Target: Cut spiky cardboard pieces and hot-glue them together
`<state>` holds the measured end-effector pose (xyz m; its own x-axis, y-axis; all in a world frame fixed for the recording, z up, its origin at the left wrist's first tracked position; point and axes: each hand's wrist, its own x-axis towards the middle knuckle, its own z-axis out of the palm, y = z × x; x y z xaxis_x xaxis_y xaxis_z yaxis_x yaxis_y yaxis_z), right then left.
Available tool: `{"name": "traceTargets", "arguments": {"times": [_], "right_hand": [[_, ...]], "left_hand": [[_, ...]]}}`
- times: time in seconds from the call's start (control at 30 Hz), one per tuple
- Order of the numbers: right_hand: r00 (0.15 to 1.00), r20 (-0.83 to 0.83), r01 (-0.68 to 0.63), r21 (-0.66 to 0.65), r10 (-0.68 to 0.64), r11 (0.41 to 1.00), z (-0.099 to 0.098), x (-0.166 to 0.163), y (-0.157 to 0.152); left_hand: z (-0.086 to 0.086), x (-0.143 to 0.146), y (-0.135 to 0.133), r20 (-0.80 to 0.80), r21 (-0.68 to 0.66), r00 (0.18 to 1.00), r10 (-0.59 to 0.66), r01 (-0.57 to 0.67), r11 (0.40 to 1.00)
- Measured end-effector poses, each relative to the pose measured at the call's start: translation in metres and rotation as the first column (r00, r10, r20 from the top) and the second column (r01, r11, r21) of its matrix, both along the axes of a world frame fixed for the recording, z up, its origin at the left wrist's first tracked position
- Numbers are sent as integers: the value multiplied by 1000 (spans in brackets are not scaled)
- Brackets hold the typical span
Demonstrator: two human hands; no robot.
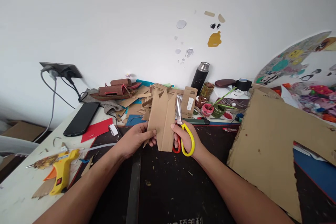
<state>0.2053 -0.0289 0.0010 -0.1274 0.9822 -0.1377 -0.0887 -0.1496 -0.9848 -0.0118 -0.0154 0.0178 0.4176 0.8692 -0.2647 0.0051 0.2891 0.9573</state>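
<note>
Left hand (138, 139) clamped on lower left of cardboard piece (160, 117), right hand (186, 140) on its lower right plus scissors (179, 115). Likely a between-cuts check; further trimming needs scissors regripped.

The white table (15, 194) bears, at left, a yellow glue gun (61, 176), a black oblong device (82, 119) and red card (96, 130); centrally, a dark mat (173, 189); at right, a large cardboard sheet (265, 140).
</note>
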Motion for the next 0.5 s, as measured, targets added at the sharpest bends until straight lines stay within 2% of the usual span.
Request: {"name": "traceTargets", "arguments": {"times": [0.17,0.27,0.4,0.5], "right_hand": [[999,-14,35,23,-35,999,0,0,1],[998,-12,67,33,-66,997,-2,1,3],[996,6,91,60,-92,994,-4,3,4],[996,8,85,52,-85,995,-4,3,4]], "left_hand": [[-2,-2,2,5,-21,1000,14,-14,1000],[-2,-5,4,-27,15,1000,-9,10,1000],[-2,-5,4,-143,178,990,16,10,984],[-2,-4,0,-238,363,965,107,-14,932]]}}
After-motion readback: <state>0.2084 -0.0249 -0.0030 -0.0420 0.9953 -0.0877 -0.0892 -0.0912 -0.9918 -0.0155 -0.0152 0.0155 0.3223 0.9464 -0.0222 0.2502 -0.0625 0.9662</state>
